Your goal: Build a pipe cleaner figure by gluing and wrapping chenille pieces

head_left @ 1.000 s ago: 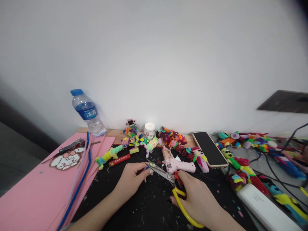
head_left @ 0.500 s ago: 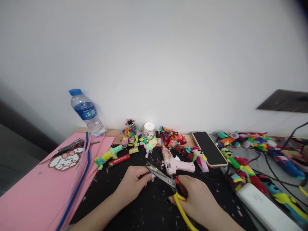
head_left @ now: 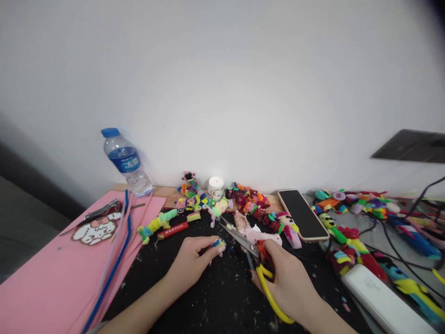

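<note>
Over the black mat point(head_left: 167, 297), my left hand point(head_left: 193, 260) pinches a small fuzzy piece point(head_left: 219, 242) in blue and yellow between thumb and fingers. My right hand point(head_left: 283, 276) grips a pair of scissors point(head_left: 243, 242) with red and yellow handles. The blades point up and left, apart from the fuzzy piece. Behind the scissors lies a pale pink glue gun point(head_left: 267, 237), partly covered by them. Small scraps are scattered on the mat between my hands.
A water bottle point(head_left: 127, 162) leans on the wall at left, near pink sheets point(head_left: 41, 278) bearing pipe cleaners point(head_left: 113, 273). Fuzzy figures, a white candle-like jar point(head_left: 216, 188) and a phone point(head_left: 303, 215) line the back. Right, a white power bank point(head_left: 382, 297) lies among dolls and cables.
The scissors have moved right and slightly up, away from my left hand, and my right hand has shifted with them. The fuzzy piece in my left hand now shows more clearly.
</note>
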`<state>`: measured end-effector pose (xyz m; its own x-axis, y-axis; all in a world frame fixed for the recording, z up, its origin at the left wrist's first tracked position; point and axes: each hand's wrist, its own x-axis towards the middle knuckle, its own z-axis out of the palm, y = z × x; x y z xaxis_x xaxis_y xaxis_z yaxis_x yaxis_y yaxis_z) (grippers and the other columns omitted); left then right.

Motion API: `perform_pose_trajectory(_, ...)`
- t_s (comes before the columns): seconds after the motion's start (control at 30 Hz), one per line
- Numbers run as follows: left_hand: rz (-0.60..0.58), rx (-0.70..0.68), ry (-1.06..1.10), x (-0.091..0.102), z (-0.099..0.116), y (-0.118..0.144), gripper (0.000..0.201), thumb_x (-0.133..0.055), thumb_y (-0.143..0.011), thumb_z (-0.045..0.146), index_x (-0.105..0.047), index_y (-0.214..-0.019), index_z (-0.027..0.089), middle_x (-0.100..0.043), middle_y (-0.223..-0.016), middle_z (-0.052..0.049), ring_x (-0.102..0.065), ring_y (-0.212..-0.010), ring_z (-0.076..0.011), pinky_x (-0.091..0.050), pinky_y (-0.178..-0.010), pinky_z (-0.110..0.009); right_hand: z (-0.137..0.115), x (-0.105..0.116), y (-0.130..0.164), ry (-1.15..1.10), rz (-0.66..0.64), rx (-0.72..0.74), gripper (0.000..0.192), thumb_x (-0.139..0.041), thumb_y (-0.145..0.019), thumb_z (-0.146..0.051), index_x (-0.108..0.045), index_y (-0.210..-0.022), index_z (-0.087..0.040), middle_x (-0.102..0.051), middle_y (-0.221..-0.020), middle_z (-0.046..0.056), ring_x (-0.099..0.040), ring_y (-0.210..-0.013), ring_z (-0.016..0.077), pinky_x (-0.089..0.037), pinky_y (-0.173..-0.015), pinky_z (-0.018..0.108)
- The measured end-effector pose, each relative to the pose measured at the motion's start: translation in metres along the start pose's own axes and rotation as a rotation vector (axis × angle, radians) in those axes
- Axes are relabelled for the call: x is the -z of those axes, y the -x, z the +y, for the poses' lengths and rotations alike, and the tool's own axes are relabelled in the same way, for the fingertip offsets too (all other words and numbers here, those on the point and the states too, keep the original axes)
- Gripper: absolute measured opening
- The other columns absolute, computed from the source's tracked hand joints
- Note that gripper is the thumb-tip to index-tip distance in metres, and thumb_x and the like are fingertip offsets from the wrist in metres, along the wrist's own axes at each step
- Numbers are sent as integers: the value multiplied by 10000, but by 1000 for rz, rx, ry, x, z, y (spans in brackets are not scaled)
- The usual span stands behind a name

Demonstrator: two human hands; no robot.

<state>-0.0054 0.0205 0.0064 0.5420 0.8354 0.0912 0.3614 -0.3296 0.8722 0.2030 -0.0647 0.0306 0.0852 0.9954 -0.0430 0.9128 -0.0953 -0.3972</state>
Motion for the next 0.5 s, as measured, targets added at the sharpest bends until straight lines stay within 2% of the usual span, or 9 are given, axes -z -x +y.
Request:
perform_pose_trajectory(0.23, 73, -28, -65, 0, -2, 0, 257, -532, -816, 221, -640, -602, 127, -578, -530, 8, -514, -511, -107, -363, -532, -187, -7, -4, 4, 40, -60, -3, 295, -604, -663, -297, -457, -902, -206, -597, -922, 62, -580, -754, 240, -395, -634, 307)
perform_pose_trajectory(0.37, 80, -40, -76, -1, -3, 1, 249, -541, -803, 198, -651, -589, 132, -599, -538, 2, -541, -511, -112, -378, -533, -187, -8, -7, 4, 55, -87, -16, 295, -630, -673, -336, -488, -898, -210, -611, -924, 58, -596, -781, 251, -394, -645, 307)
perform_pose_trajectory(0.5, 67, -57, -56, -1, -4, 1, 224, -535, -803, 171, -672, -629, 139, -660, -634, -14, -570, -550, -117, -398, -554, -185, -8, -6, 4, 54, -99, -6, 322, -659, -665, -368, -511, -905, -214, -621, -923, 47, -602, -783, 248, -387, -641, 299)
